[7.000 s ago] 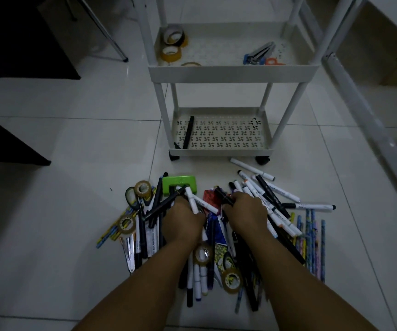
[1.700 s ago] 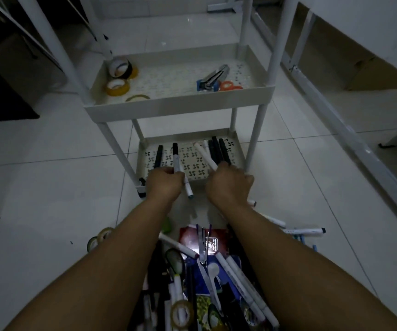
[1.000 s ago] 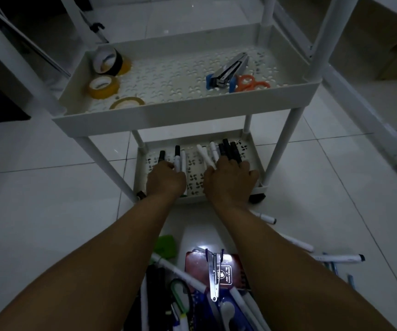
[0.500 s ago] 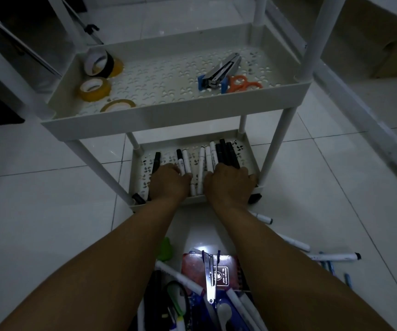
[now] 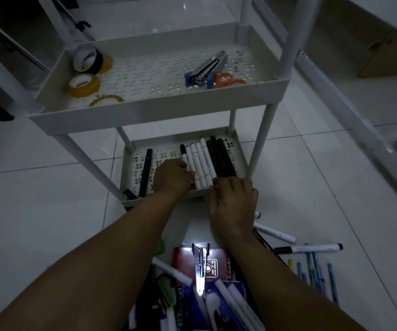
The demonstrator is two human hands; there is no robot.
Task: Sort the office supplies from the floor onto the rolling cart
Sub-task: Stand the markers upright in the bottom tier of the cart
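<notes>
Markers point(image 5: 207, 161) released moments ago now lie bunched in the cart's bottom tray point(image 5: 130, 161); left hand point(image 5: 172, 179) loosely curled, nudging them; right hand point(image 5: 233, 206) empty, fingers spread at the rim, keeping rows tidy.

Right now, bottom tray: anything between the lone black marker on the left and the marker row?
Head view: only the left hand and bare perforated tray floor lie between the lone black marker and the marker row.

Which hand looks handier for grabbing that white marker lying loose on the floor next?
Probably the right hand. It sits at the bottom tray's front edge, right beside the white marker on the floor. The left hand rests inside the tray against the lined-up markers, farther away.
</notes>
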